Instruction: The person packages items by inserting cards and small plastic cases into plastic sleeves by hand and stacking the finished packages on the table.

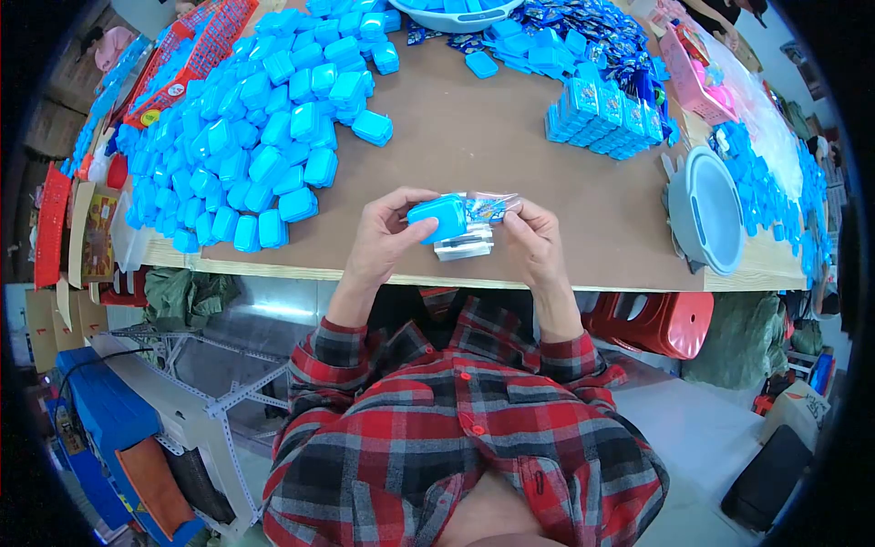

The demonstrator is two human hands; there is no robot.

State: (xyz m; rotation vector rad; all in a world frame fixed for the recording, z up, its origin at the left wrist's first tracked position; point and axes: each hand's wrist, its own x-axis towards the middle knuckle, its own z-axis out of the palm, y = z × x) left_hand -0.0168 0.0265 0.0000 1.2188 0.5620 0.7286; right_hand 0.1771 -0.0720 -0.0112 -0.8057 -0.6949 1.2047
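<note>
In left grip, a blue box

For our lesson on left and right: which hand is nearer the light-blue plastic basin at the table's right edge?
Right. The right hand lies left of the basin, across brown tabletop; the left hand, gripping a blue plastic box, is farther left.

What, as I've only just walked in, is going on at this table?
Someone in a checked shirt is handling a small blue box in their left hand, while their right hand pinches a printed packet beside it. Loose blue boxes are heaped on the left of the table; a neat stack of boxes stands toward the right.
</note>
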